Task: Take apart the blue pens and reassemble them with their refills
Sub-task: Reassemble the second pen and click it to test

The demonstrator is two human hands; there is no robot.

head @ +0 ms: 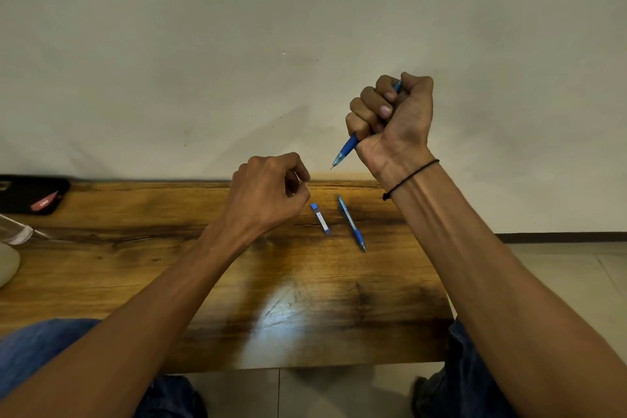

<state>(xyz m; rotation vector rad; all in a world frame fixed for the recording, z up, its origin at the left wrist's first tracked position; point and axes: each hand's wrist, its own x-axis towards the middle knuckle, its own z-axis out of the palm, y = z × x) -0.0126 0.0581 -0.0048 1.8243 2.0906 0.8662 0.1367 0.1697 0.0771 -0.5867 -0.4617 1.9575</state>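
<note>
My right hand (393, 119) is raised above the far edge of the wooden table (169, 265) and grips a blue pen (347, 148) in a fist, its fine tip pointing down and to the left. My left hand (268, 193) hovers over the table just left of that tip, fingers curled and thumb against the index finger; I see nothing between them. A second blue pen (351, 222) lies on the table, tip toward me. Just left of it lies a small blue refill case (320, 218).
A black pouch (30, 193) with a red item on it sits at the table's far left corner. A clear plastic object (17, 231) and a pale rounded thing (6, 265) are at the left edge. A wall stands right behind the table.
</note>
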